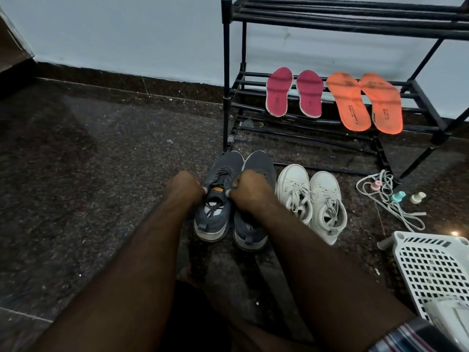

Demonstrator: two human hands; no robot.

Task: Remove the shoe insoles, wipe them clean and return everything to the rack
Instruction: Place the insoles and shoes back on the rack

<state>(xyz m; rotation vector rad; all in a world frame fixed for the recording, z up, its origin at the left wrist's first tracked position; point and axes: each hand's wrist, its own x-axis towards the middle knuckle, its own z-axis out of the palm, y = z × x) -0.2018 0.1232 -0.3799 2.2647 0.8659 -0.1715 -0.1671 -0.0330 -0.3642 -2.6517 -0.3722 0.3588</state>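
The left grey sneaker point(212, 207) stands on the dark speckled floor point(101, 161) just in front of the rack, touching its mate, the right grey sneaker point(253, 224), and both hands work at its mouth. The left hand point(184, 186) is curled on the outer side of the collar and the right hand point(247, 190) is curled on the inner side; they appear to pinch the fabric or laces, probably to spread the opening, though what exactly sits between the fingers cannot be told. Just to the right, the pair of white sneakers point(312, 199) stands side by side, laces in. The insoles are already out: two pink insoles point(294, 91) and two orange insoles point(364, 101) lie flat on the lower bars of the black shoe rack point(225, 72), likely set there to air. Whether they have been wiped cannot be told; the orange ones show dark marks. Further right, loose laces point(390, 199) and three small pastel bottles point(398, 196) lie on the floor, near a white perforated basket point(431, 262).
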